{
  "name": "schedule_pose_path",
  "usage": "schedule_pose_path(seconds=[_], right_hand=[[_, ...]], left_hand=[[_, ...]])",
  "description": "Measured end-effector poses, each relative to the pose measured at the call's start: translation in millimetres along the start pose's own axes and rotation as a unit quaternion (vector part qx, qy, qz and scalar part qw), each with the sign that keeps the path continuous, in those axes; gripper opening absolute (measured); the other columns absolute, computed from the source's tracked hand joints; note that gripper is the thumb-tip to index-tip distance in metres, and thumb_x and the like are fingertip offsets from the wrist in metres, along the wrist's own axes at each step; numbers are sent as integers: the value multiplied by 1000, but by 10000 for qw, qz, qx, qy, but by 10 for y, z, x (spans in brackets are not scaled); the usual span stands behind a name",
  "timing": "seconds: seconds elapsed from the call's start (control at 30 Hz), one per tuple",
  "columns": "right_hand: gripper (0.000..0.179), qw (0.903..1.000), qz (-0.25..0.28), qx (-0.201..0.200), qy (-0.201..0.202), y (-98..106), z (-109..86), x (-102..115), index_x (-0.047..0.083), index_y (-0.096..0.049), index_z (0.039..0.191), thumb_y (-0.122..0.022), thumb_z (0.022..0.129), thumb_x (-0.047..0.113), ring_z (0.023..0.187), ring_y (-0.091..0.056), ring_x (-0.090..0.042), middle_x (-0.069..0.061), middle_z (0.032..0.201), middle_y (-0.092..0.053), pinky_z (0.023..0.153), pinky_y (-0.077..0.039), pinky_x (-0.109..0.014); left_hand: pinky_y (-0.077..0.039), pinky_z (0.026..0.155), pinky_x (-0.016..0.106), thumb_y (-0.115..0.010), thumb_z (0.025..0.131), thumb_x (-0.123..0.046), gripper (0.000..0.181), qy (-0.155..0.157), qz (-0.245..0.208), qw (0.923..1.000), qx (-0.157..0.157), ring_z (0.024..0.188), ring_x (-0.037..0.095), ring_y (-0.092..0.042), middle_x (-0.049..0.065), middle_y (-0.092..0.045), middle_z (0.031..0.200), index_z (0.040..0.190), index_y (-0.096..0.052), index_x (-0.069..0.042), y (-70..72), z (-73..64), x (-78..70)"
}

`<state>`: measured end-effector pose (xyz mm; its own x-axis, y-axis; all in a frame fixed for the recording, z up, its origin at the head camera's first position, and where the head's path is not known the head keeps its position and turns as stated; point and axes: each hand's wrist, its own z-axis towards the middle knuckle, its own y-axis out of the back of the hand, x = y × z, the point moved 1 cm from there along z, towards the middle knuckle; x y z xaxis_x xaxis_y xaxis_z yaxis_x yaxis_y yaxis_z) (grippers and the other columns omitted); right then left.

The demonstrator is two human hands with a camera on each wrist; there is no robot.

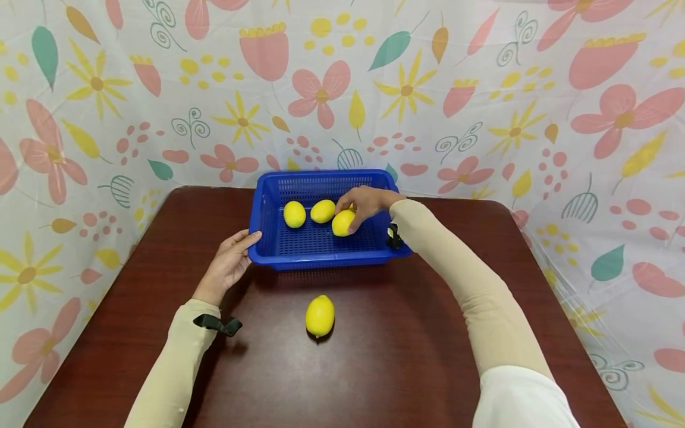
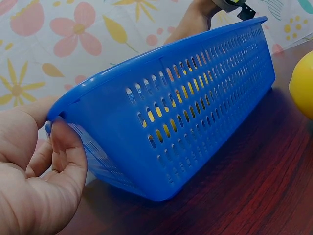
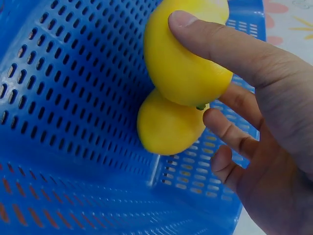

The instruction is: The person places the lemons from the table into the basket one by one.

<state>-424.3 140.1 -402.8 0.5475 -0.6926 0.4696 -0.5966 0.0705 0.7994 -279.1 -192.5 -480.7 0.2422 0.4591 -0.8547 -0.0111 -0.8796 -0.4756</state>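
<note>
A blue plastic basket with slotted walls stands toward the back of the table. My left hand grips its rim at the left end, thumb on top and fingers curled beneath, as the left wrist view shows. Inside the basket, my right hand holds a lemon between thumb and fingers. Two more lemons lie in there, one at the left and one in the middle, close beside the held one. Another lemon rests on the table in front of the basket.
The dark brown wooden table reaches back to a flower-printed cloth, which hangs behind it and along both sides. Black straps sit on both sleeved wrists.
</note>
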Motion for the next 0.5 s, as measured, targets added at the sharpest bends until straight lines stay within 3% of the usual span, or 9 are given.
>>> schedule_pose_path(seconds=[0.33, 0.5], right_hand=[[60, 9993, -87, 326, -137, -21, 37, 13, 13, -64, 135, -90, 82, 23, 131, -52, -25, -3, 141, -61, 111, -44, -44], [63, 9986, 10, 503, -191, -38, 51, -7, 9, -61, 139, -88, 84, 21, 134, -52, -27, -9, 142, -60, 112, -45, -46]], left_hand=[[-61, 76, 23, -65, 102, -10, 22, -49, 30, 10000, 9, 78, 9, -71, 3, -73, 96, 119, -54, -2, 2, 9, -2], [-61, 77, 23, -65, 102, -11, 23, -31, 89, 10000, -4, 77, 8, -71, 3, -73, 96, 120, -54, -3, 2, 0, 2]])
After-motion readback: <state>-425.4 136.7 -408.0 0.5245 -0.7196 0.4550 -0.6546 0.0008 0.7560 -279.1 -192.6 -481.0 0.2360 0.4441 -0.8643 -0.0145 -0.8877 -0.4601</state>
